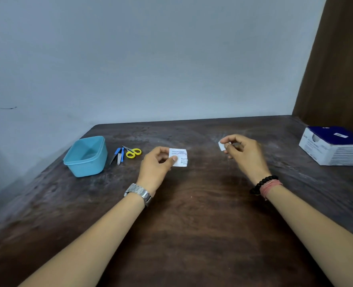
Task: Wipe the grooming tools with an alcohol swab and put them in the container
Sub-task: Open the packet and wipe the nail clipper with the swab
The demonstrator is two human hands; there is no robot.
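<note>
My left hand pinches a white printed swab packet just above the dark wooden table. Further right, my right hand holds a small white piece between thumb and fingers; I cannot tell whether it is the swab or a torn strip. At the left stands an open light-blue container, which looks to have nothing in it. Beside it lie yellow-handled scissors, blue-handled tweezers and a blue-and-silver nail clipper.
A white and dark-blue box sits at the table's far right edge, below a brown curtain. A pale wall rises behind the table. A metal watch is on the left wrist and bead bracelets on the right.
</note>
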